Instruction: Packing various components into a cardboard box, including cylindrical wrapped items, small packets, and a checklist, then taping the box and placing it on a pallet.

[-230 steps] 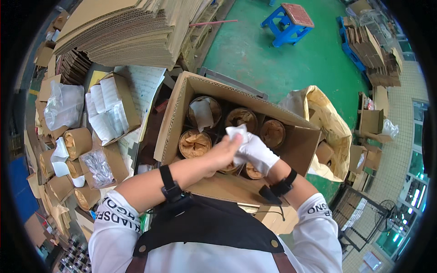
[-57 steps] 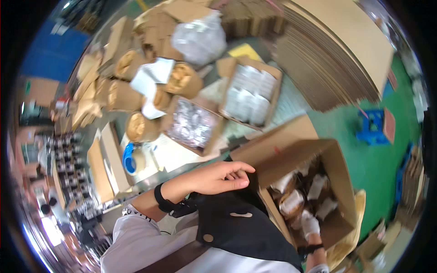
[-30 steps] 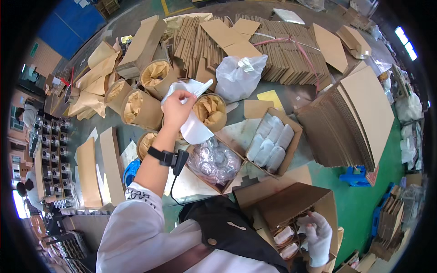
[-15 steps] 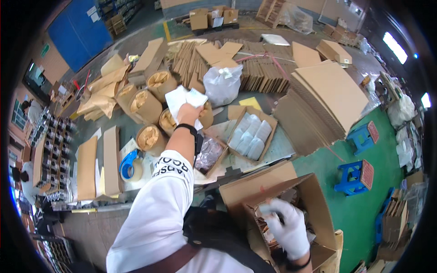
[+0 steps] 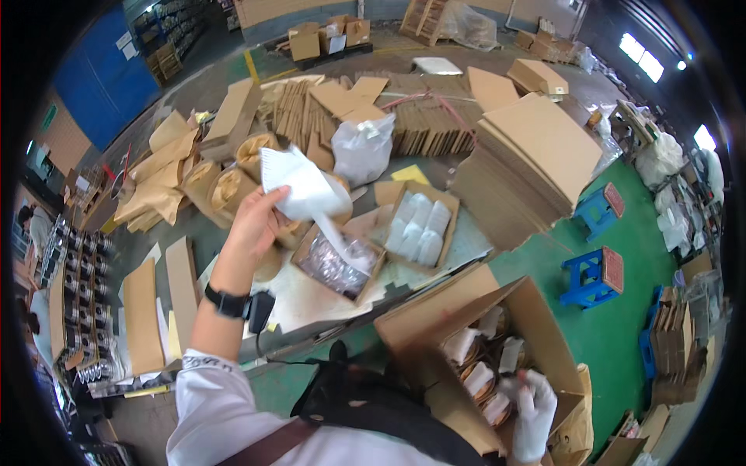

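My left hand is bare and pinches a bunch of white paper sheets over the table. A loose strip of the paper hangs toward a small carton of clear plastic bags. My right hand, in a white glove with fingertips showing, is over the right side of a large open carton. Its fingers are bent and slightly apart, with nothing visible in them. Inside lie several brown, round-looking pieces with white wrapping; their exact kind is unclear.
Beside the plastic bags stands a carton of white-wrapped rolls. Paper-lined brown drums, a knotted plastic bag and flattened cardboard crowd the table. Blue stools stand at the right, metal parts at the far left.
My left hand has drawn back to the left with the white paper, uncovering the small carton. My right hand has moved down and right, exposing more of the large carton's contents. The view has shifted.
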A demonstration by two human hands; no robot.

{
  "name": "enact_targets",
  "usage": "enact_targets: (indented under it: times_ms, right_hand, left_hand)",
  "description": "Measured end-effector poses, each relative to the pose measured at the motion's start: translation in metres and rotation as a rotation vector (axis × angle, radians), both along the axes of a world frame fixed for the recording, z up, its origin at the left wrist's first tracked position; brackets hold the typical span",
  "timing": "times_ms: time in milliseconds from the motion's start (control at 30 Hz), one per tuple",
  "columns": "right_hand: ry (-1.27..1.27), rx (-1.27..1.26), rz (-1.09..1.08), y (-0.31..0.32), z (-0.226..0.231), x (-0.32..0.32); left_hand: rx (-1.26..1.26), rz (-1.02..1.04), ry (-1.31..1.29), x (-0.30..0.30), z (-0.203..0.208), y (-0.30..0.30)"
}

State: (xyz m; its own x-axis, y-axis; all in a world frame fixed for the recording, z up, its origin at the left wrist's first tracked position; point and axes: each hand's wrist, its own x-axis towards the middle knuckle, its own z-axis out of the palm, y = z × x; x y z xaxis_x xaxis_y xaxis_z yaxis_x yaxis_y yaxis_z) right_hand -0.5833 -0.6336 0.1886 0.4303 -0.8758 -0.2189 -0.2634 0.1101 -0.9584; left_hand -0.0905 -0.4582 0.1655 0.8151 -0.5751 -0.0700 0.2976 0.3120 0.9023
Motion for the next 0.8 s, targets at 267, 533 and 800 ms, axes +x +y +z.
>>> enact_targets:
  times_ms: [267,533,800]
  right_hand:
    - [-0.289,-0.055,0.716,0.082,0.029,0.244]
    - [-0.241,0.022,0.624,0.116,0.019,0.245]
    - [-0.277,-0.273,0.646,0.068,0.019,0.177]
  left_hand:
    - [0.09,-0.267,-0.018,-0.118,0.032,0.089]
    - [-0.121,-0.133,0.038,-0.134,0.029,0.098]
    - [0.056,-0.437,-0.009,-0.175,0.019,0.053]
